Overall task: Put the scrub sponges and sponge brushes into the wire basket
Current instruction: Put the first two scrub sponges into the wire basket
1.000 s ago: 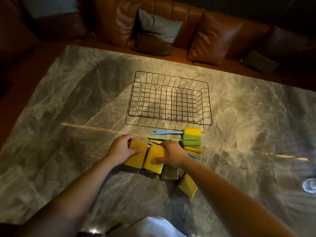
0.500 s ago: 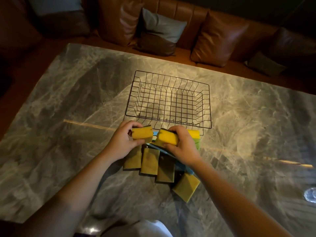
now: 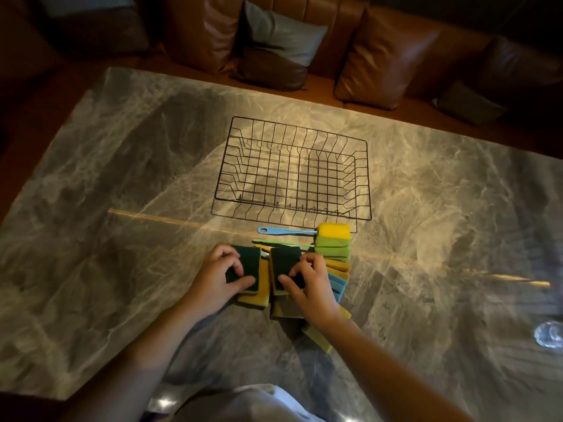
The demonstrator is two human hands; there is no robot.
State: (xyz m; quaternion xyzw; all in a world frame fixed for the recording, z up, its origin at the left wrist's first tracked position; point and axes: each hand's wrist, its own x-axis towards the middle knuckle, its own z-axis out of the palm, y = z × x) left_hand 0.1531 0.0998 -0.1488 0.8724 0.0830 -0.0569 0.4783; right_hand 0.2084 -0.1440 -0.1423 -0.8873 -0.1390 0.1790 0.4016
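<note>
Yellow foam with dark green scouring faces fills the lower middle of the frame, and that is where I have both hands working. My left hand (image 3: 221, 277) pinches one scrub sponge (image 3: 247, 263) green side up, thumb below and fingers on top; my right hand (image 3: 307, 284) grips a second sponge (image 3: 285, 261) the same way, just beside the first. I judge they are held flat and paired so that both can go into the basket in one trip. Under and around them more sponges (image 3: 256, 298) lie overlapped on the marble table (image 3: 122, 239), some half hidden by my wrists, so I cannot count them. Just above, toward the centre, the sponge brushes sit in a row with handles pointing to the left of the frame: a blue-handled one with a yellow head (image 3: 333, 232) and a green-handled one (image 3: 332, 249), their heads pressed together, with more heads fanned below. Beyond them, near but not touching, the wire basket (image 3: 292, 219) stands with nothing in it, open side up, so the task looks barely begun. Leather cushions (image 3: 387, 53) line the top of the frame.
</note>
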